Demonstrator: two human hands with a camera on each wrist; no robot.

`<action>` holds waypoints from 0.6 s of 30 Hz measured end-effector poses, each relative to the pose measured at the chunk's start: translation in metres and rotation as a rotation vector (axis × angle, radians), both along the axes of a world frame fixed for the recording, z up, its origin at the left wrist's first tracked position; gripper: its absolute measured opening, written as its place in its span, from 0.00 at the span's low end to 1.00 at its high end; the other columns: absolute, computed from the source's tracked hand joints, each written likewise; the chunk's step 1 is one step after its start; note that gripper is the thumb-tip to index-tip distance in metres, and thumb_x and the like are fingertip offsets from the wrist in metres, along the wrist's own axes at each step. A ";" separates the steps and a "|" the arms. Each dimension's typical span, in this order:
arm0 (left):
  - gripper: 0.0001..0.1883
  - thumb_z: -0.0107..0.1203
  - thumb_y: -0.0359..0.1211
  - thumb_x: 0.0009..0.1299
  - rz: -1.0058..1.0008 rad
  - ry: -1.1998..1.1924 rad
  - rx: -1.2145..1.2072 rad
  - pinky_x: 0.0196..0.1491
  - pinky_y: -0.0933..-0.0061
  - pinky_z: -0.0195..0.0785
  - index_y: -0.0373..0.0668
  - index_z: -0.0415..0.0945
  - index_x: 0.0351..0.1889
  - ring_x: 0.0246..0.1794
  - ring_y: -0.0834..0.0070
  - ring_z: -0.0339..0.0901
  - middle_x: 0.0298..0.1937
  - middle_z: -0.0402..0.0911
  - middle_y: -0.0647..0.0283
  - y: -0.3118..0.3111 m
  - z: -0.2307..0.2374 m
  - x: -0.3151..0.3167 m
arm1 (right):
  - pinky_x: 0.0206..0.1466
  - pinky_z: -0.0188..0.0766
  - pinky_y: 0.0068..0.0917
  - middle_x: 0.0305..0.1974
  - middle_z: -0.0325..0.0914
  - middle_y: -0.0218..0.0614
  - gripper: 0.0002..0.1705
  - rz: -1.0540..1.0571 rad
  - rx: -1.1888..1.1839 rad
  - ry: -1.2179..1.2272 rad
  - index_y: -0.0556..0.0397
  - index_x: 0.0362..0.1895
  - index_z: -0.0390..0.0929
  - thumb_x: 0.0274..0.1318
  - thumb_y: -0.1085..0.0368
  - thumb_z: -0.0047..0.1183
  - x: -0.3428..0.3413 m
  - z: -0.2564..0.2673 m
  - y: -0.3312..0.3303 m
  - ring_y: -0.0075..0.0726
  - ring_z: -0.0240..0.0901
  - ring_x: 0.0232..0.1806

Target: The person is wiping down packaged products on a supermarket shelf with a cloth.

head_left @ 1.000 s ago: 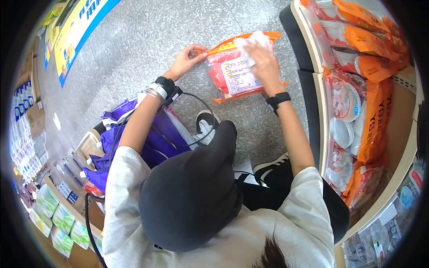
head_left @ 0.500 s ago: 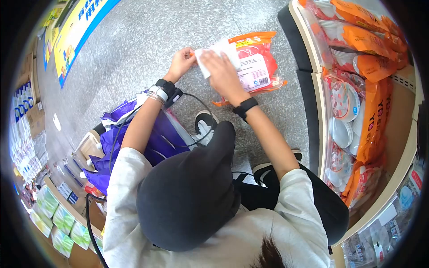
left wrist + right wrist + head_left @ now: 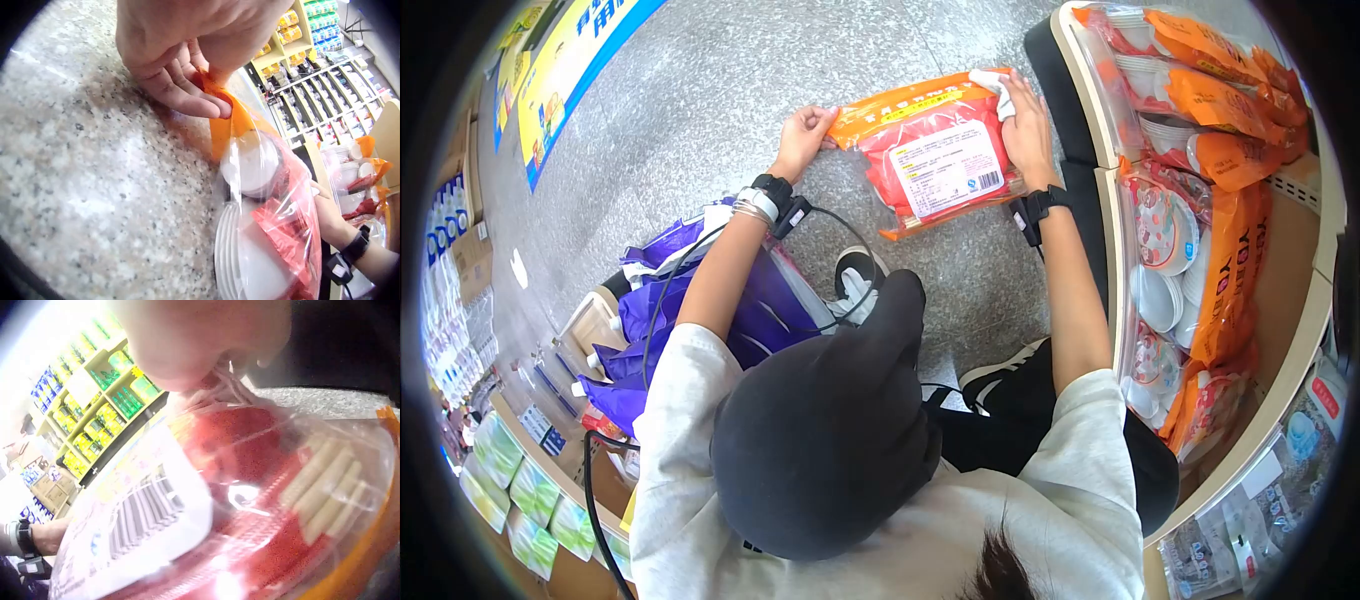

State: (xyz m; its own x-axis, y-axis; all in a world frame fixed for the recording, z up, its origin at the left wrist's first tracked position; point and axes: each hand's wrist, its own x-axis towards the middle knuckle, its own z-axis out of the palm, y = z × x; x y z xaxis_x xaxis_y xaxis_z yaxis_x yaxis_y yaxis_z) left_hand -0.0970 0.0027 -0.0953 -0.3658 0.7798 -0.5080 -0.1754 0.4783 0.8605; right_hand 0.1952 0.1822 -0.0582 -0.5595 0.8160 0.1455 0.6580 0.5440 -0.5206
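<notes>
A clear plastic pack of disposable tableware with an orange top strip and a white label lies tilted over the grey floor. White plates and red pieces show through its side, and beige sticks at one end. My left hand pinches the pack's orange top corner between thumb and fingers. At the opposite end my right hand reaches along the pack's side, a bunched white cloth held between thumb and fingers. Part of the cloth is hidden under this hand.
Low shelves with similar orange tableware packs stand close on the right. Purple bags lie by the left forearm. Cables run from the wrist cameras. A black-and-white shoe is on the floor below the pack.
The right hand wiped the cloth leftward across the pack to near the left hand, then came back to the right end, where the cloth is now bunched. The left hand stays at its corner.
</notes>
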 end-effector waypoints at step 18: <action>0.11 0.54 0.38 0.74 -0.057 -0.050 0.013 0.34 0.84 0.74 0.39 0.74 0.40 0.28 0.85 0.77 0.33 0.81 0.66 -0.003 -0.003 -0.007 | 0.73 0.48 0.43 0.60 0.71 0.37 0.28 0.451 0.138 0.002 0.53 0.57 0.73 0.47 0.69 0.49 -0.105 -0.007 -0.132 0.38 0.59 0.68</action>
State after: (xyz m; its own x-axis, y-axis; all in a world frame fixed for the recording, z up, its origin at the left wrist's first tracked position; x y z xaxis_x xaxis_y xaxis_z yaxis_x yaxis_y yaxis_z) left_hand -0.1038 0.0000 -0.0978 -0.2954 0.8050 -0.5146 -0.1912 0.4779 0.8574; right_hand 0.0904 0.0499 -0.0649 -0.8534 0.4642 0.2370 0.3387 0.8396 -0.4247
